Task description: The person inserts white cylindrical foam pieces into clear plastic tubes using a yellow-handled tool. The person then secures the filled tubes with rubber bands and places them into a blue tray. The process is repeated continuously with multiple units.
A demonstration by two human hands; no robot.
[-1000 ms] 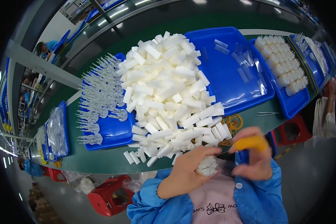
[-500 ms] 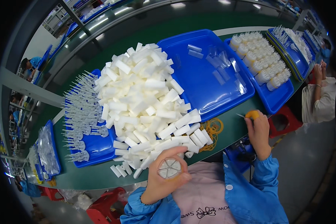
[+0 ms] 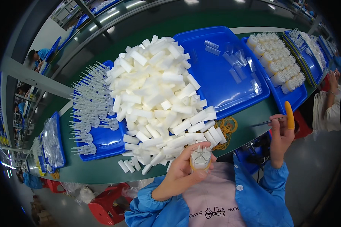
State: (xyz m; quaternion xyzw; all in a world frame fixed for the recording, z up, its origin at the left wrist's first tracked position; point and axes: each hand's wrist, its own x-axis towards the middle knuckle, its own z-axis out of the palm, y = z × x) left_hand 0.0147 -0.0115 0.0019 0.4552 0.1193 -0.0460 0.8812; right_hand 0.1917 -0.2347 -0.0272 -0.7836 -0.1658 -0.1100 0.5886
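My left hand [image 3: 182, 172] grips a small round bundle of clear plastic pieces [image 3: 200, 158] close to my chest, just below the front of a big heap of white foam blocks [image 3: 159, 98]. Out to the right, over the table's edge, my right hand [image 3: 280, 138] holds thin metal tweezers [image 3: 268, 122]; its forefinger wears an orange finger cot [image 3: 289, 114]. A loose bunch of yellow rubber bands [image 3: 226, 126] lies on the green table [image 3: 102, 170] between the two hands.
A blue tray [image 3: 219, 72] with clear strips sits behind the heap. Left, another blue tray [image 3: 102, 136] holds clear plastic sticks. Right, trays carry white bundled pieces [image 3: 276, 60]. Red stools [image 3: 108, 206] stand below. Another person's arm [image 3: 329, 102] is at far right.
My hands have parted. The right hand swung out right with the tweezers, and the left hand now holds the clear bundle alone, raised toward the foam heap.
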